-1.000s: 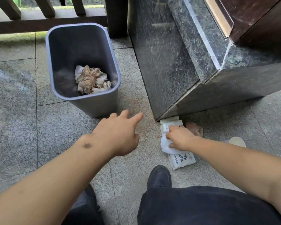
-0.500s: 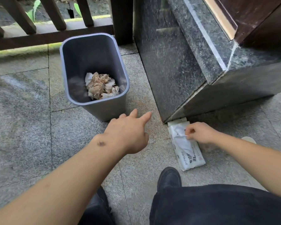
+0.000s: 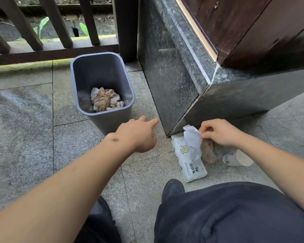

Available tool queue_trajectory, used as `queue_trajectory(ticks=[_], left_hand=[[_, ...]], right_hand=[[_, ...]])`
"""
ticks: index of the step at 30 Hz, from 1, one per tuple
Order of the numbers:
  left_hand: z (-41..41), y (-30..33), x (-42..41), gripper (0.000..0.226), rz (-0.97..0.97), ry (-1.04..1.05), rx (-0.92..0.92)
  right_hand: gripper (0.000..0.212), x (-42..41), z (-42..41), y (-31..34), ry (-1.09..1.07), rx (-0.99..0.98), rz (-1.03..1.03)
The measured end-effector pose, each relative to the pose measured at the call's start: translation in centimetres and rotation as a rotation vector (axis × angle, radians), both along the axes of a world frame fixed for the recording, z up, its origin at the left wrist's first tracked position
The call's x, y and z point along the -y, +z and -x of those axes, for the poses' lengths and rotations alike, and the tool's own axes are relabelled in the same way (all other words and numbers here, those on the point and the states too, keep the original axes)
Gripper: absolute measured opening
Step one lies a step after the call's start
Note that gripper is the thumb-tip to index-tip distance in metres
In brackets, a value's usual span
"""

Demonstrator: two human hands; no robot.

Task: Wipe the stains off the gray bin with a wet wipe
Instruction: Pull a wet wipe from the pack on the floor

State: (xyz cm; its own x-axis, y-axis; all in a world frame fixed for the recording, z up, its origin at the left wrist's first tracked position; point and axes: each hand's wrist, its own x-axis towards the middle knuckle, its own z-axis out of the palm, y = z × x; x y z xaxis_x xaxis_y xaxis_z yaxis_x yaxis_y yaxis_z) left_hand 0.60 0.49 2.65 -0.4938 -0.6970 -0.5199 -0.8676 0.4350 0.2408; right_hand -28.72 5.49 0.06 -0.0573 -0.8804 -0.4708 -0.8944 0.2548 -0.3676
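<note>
Right hand [image 3: 219, 132] pinches a wipe [image 3: 191, 142] at its edge, drawing it up out of the pack [image 3: 191, 170] on the floor. Left hand [image 3: 139, 134] empty, fingers loosely spread, reaching toward the bin [image 3: 111, 120], likely to steady it. Bin stands upright beside the stone plinth [image 3: 167, 81], crumpled paper [image 3: 106, 99] inside.

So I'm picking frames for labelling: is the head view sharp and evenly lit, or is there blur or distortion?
Head view: soft daylight, no harsh shadows; the gray bin and wipe pack are sharp; the wet wipe in the right hand looks slightly smeared; wide-angle bending bows the railing; faint sheen on the stone plinth.
</note>
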Motion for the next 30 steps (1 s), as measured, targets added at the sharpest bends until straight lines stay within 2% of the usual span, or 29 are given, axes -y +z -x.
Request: queue_trajectory(ticks=[3, 6, 11, 14, 17, 22, 24, 26, 28, 30], left_hand=[[0.0, 0.3, 0.1, 0.065, 0.003, 0.024, -0.098], [0.1, 1.0, 0.3, 0.060, -0.007, 0.102, -0.323], [-0.1, 2.4, 1.5, 0.036, -0.274, 0.554, -0.728], [-0.7, 2.8, 2.2, 0.024, -0.275, 0.753, -0.888], [-1.0, 2.7, 2.6, 0.019, -0.189, 0.835, -0.923], [-0.5, 2.4, 3.0, 0.015, -0.008, 0.818, -0.915], [0.0, 2.6, 3.0, 0.015, 0.059, 0.774, -0.903], [0.6, 2.9, 2.7, 0.014, 0.128, 0.712, -0.880], [1.1, 3.1, 2.3, 0.012, 0.190, 0.651, -0.859], [1.6, 3.3, 1.8, 0.010, 0.179, 0.606, -0.869]], right_hand=[[0.016, 1.4, -2.0, 3.1, 0.004, 0.098, 0.051], [0.016, 2.7, -4.8, 5.3, -0.121, 0.376, 0.013], [0.011, 4.9, -9.4, 7.4, -0.360, 0.789, 0.055], [0.013, 5.7, -10.8, 7.1, -0.458, 0.914, 0.074], [0.010, 6.1, -11.3, 6.1, -0.500, 0.908, 0.088], [0.010, 6.4, -12.2, 4.1, -0.603, 0.850, 0.064], [0.021, 6.3, -13.1, 3.5, -0.637, 0.887, 0.012], [0.043, 6.2, -13.9, 3.1, -0.702, 0.971, -0.098], [0.061, 6.0, -14.6, 3.1, -0.758, 1.135, -0.224], [0.070, 5.9, -15.2, 3.4, -0.780, 1.335, -0.301]])
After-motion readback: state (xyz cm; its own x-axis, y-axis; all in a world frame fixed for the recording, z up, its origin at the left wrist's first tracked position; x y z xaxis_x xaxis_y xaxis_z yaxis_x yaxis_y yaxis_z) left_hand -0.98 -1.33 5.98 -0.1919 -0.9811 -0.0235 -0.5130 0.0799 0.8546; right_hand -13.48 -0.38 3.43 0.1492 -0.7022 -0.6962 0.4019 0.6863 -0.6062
